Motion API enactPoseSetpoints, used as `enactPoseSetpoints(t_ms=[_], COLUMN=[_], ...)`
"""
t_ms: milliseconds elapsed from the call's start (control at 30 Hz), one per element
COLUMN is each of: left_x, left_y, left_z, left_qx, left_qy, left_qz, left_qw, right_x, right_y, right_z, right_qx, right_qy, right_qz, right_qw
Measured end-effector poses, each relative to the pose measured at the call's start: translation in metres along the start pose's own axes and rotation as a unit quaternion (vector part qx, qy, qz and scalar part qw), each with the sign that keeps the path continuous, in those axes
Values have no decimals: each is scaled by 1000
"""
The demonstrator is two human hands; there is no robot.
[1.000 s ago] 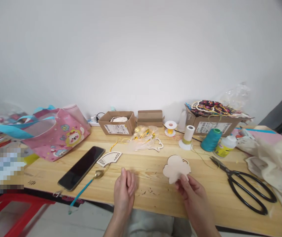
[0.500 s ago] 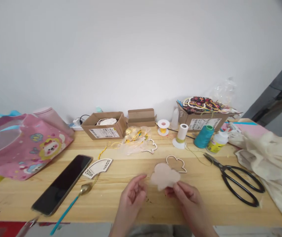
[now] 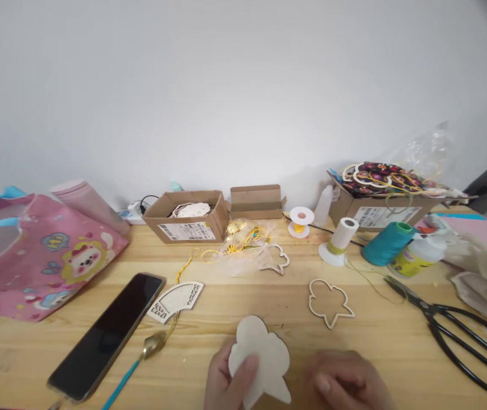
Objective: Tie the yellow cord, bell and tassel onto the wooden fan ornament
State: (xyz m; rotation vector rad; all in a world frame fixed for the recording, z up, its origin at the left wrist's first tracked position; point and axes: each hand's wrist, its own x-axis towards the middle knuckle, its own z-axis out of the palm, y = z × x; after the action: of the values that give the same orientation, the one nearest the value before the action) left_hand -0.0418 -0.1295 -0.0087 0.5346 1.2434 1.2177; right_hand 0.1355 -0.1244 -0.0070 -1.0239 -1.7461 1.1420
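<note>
My left hand [image 3: 230, 378] grips a pale wooden flower-shaped cutout [image 3: 261, 356], its thumb pressed on the flat front face and the fingers behind it. The cutout is tilted upright above the table, with its pointed stem end down. To the right, apart from it, my right hand [image 3: 348, 378] is low over the table edge, a little blurred. Its fingers are curled in, and I see nothing in them. Beyond that hand lies a thin wooden flower-shaped outline frame [image 3: 346, 310], flat on the table.
Left are a phone [image 3: 107, 336], a spoon [image 3: 153, 344], a fan-shaped wooden piece [image 3: 179, 299] and a pink bag [image 3: 56, 256]. Scissors [image 3: 431, 310], a teal thread cone [image 3: 386, 245] and a glue bottle [image 3: 418, 256] lie right. Cardboard boxes [image 3: 186, 230] stand against the wall.
The flower cutout has passed from my right hand to my left and moved nearer to me. My right hand has let go and curled. The view has turned slightly.
</note>
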Motion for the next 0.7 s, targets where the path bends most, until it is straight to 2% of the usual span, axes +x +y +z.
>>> enactPoseSetpoints(t_ms=[67,133,200,300,400,467,567,633,700], left_x=[-1,-3,-7,-12,-15,-15,-15,-14,-11], left_y=[-1,-2,-2,0,2,1,-4,-7,-9], left_z=[-3,-5,-6,-6,-8,-10,-13,-15,-15], left_qx=[-1,17,25,22,22,8,-22,-34,-52], left_qy=[9,26,40,21,-8,-1,8,6,0], left_qz=[-1,12,24,32,32,22,2,-10,-23], left_qw=[1000,999,999,999,999,1000,1000,999,998], right_x=[14,37,67,109,129,128,115,107,102], right_y=[-7,-12,-10,2,16,22,25,24,19], right_z=[-8,-15,-19,-18,-22,-33,-52,-57,-53], right_qx=[-98,-208,-352,-506,-547,-548,-535,-495,-422], right_qy=[33,39,36,-35,-97,-115,-99,-63,-25], right_qz=[5,-11,-39,-5,-11,-28,-60,-87,-110], right_qw=[995,977,934,862,831,828,837,862,900])
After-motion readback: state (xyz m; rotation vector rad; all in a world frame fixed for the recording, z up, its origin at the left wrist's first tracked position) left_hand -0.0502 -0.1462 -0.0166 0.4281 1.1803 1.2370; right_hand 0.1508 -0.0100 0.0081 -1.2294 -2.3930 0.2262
